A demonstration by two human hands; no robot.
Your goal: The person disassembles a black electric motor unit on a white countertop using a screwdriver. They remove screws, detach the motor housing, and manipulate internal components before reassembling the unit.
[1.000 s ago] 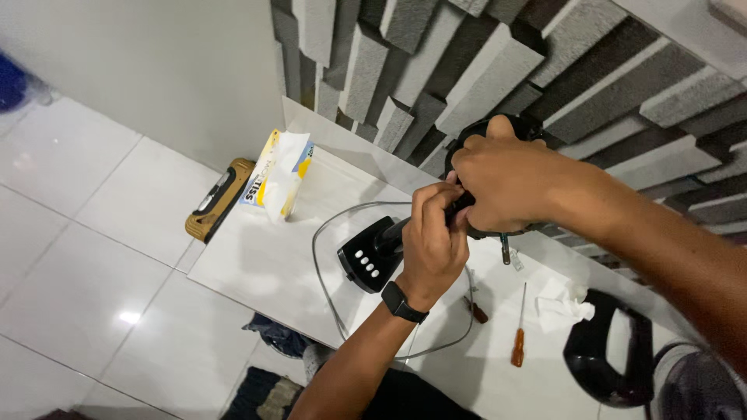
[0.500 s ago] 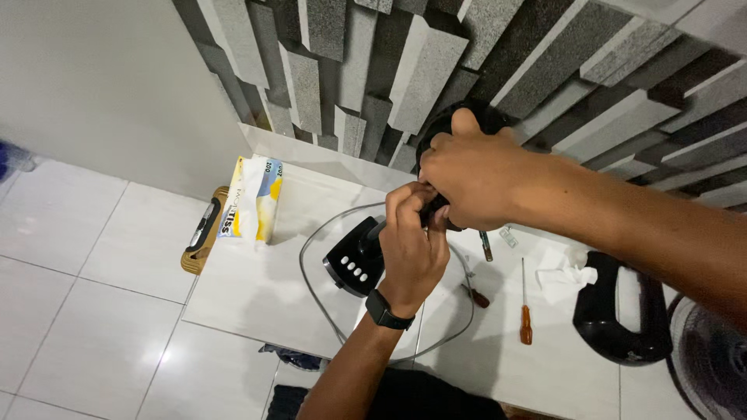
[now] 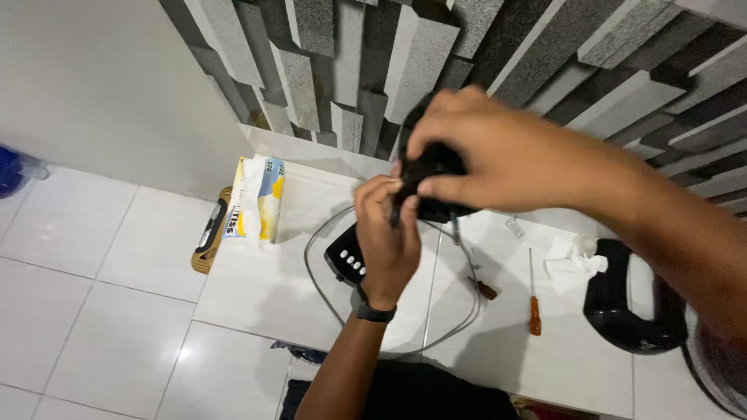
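Observation:
Both my hands are raised over a white tiled counter [image 3: 264, 288]. My right hand [image 3: 482, 159] grips a black part [image 3: 436, 167], mostly hidden under my fingers. My left hand [image 3: 385, 233], with a black watch on its wrist, pinches something at the black part's lower left edge; what it pinches is hidden. Beneath my hands lies a black control unit with white buttons [image 3: 346, 260], with a grey cable [image 3: 319, 284] looping around it on the counter.
A tissue box [image 3: 257, 198] lies at the counter's left, a wooden-edged tool [image 3: 210, 229] beside it. Two screwdrivers [image 3: 534, 299] [image 3: 475, 272], a crumpled white tissue [image 3: 572, 260] and a black curved housing [image 3: 626, 307] lie to the right. A grey block wall [image 3: 350, 70] stands behind.
My view has shifted and moved closer; both hands stay joined on the black part, which now sits higher against the wall. The counter items have not moved.

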